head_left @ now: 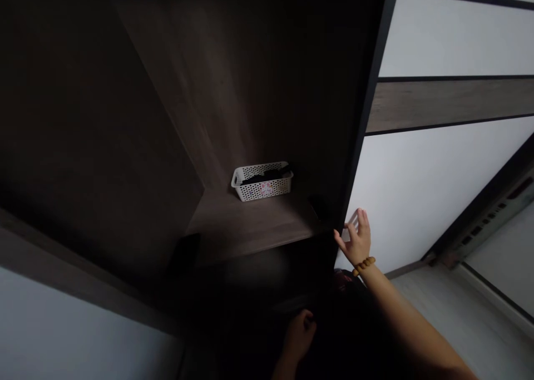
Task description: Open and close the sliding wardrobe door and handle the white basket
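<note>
The white perforated basket (263, 190) stands upright on the wood-grain shelf (256, 224) inside a dark cabinet. In this basket lie some black things (269, 175), but they are too dark to recognise. The front wall of the basket carries a sticker (266, 188) with pink and white colours. To the right of the basket, near the front of the shelf, there is a dark object (319, 207); its kind I cannot tell.

The white-panelled door (400, 191) is also to the right of the basket, and well apart from it. It has a black frame (362, 129) and, between its white panels, a brownish wood-grain band (450, 104).

The right hand (352, 240) is lower than the basket and to its right, just beside the near edge of this door. Its thumb and fingers are apart, and the fingertips are in front of the white panel; whether they touch it, I cannot tell. On the wrist is a bracelet of brown beads (364, 266).

The left hand (299, 332) is below the basket and slightly to its right, in deep shadow. Its fingers are curled, but I cannot tell if they are closed on something. The pale floor (442, 307) is visible far to the lower right of the basket.
</note>
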`<state>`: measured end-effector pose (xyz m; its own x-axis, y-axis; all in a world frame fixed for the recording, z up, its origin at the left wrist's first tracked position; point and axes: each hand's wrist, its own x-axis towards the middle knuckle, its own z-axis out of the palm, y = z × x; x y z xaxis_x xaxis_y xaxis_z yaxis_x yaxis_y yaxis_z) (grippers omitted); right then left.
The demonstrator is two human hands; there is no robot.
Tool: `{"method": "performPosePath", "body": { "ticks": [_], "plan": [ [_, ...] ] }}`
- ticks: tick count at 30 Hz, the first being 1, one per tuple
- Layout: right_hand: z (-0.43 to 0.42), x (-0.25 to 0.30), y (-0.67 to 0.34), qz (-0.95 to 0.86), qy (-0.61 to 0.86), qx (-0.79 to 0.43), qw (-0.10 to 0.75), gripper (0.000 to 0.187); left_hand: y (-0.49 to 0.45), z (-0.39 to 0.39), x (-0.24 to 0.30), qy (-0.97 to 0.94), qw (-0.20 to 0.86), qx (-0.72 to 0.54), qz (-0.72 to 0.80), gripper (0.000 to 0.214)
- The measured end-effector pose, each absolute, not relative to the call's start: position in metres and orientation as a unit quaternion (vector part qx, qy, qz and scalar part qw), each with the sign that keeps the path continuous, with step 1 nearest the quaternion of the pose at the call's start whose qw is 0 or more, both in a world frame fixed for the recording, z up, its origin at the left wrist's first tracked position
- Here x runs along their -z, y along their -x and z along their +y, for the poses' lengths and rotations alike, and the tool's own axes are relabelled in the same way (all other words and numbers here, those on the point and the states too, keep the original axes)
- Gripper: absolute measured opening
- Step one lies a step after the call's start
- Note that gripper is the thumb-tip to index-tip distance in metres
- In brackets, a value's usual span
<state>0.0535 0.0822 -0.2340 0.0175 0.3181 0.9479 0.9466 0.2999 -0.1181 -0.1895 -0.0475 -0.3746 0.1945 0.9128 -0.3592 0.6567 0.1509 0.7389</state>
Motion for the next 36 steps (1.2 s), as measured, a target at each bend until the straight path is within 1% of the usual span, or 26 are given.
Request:
{"method": "performPosePath", "body": {
  "ticks": [8,14,18,21,25,29,32,34,36],
  "plan": [
    [0.088,0.266,-0.079,-0.601,0.543,0.311,0.497,0.025,0.193,-0.044,0.382,-0.629,0.455,-0.164,0.608,0.029],
    [0.091,0.282,-0.103,-0.584,0.59,0.269,0.488,0.032,0.194,-0.044,0.384,-0.616,0.464,-0.169,0.614,0.03],
    [0.094,0.288,-0.118,-0.569,0.613,0.263,0.481,0.038,0.195,-0.04,0.383,-0.617,0.46,-0.181,0.612,0.031],
    [0.096,0.292,-0.127,-0.562,0.625,0.259,0.475,0.043,0.198,-0.035,0.38,-0.603,0.462,-0.229,0.608,0.033],
    [0.099,0.296,-0.131,-0.533,0.65,0.232,0.49,0.049,0.209,-0.024,0.369,-0.544,0.453,-0.352,0.612,0.036],
    [0.103,0.293,-0.136,-0.508,0.669,0.194,0.506,0.061,0.227,-0.003,0.349,-0.486,0.405,-0.467,0.618,0.045],
    [0.1,0.281,-0.134,-0.505,0.651,0.198,0.531,0.067,0.246,0.024,0.327,-0.48,0.329,-0.52,0.626,0.038],
    [0.095,0.268,-0.12,-0.509,0.62,0.227,0.553,0.063,0.263,0.051,0.308,-0.488,0.246,-0.548,0.633,0.034],
    [0.095,0.255,-0.092,-0.547,0.568,0.228,0.571,0.053,0.282,0.086,0.287,-0.506,0.142,-0.565,0.637,0.032]
  ]
}}
